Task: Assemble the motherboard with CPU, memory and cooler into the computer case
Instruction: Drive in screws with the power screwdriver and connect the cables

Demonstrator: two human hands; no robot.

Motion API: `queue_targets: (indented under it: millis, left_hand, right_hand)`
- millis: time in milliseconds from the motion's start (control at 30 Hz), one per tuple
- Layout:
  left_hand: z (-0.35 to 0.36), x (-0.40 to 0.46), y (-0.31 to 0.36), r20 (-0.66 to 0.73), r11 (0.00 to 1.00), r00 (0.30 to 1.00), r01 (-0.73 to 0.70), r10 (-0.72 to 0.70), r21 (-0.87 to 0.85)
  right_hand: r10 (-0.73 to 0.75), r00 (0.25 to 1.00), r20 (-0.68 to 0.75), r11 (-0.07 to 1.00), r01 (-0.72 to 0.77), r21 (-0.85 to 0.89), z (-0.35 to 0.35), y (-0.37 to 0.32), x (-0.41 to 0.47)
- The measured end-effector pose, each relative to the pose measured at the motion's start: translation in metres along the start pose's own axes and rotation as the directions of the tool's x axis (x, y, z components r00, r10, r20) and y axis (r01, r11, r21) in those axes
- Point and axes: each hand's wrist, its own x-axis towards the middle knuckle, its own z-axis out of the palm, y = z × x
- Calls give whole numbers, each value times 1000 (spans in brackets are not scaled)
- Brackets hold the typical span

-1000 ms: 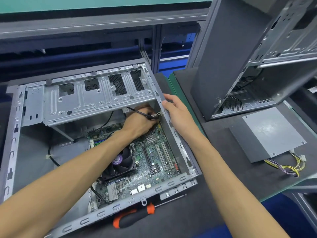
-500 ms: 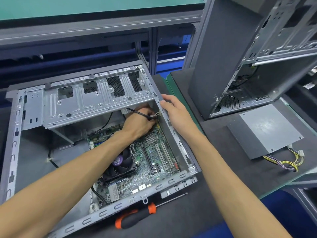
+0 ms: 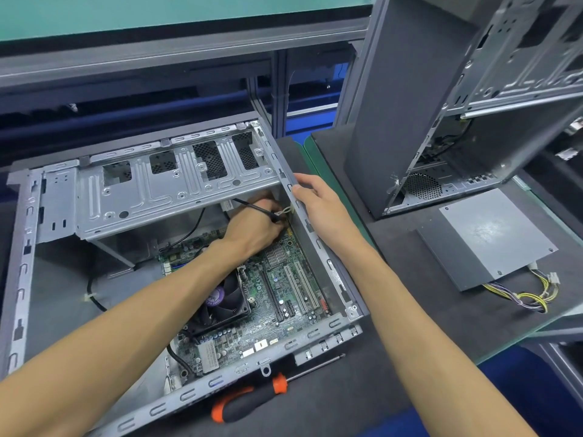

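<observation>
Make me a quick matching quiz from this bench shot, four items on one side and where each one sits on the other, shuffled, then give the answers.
Things:
1. screwdriver
2. power supply
3. cooler fan
4. right hand

Places:
A. on the motherboard inside the open case
B. on that case's right edge
C. on the mat in front of that case
D. on the mat to the right, beside the upright case

Pairs: 1-C, 2-D, 3-A, 4-B
</observation>
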Motion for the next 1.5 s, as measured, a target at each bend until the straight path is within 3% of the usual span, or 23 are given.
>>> queue_targets:
  millis: [467,700,833,933,1067,1200,1333,1400,1500]
  left_hand:
    - [-1,0,5,24,997,999,22,-24,79]
    - [-3,7,9,117,996,991,49,-58,79]
    - [-6,2,11,100,994,995,1,-12,110]
    - [-18,-2,8,178,999,984,-3,-5,43]
    - [-43,-25,3,386,989,913,-147,130,16]
    - [-86,-62,-8,486,987,862,-162,140,2]
    - [-131,-94,-20,463,998,886,-56,32,36]
    - [-143,-110,-31,437,995,895,59,-89,81]
    - [-149,-134,-45,493,975,841,189,-224,121]
  right_hand:
    - [16,1000,-11,1000,-16,-8,2,-3,-3]
    - [21,1000,-20,998,-22,-53,2,-4,0]
    - [15,1000,-20,997,-16,-80,1,-5,-1]
    - [-12,1000,-28,991,8,-130,0,-8,-3]
    - [-40,998,-44,973,29,-227,-1,-11,-5]
    - [-97,994,-51,906,67,-418,-1,-22,-6]
    - [-267,957,-117,819,161,-551,5,-40,-12]
    - [-382,919,-99,808,280,-519,14,-50,-17]
    - [-457,890,-12,817,414,-403,35,-62,-26]
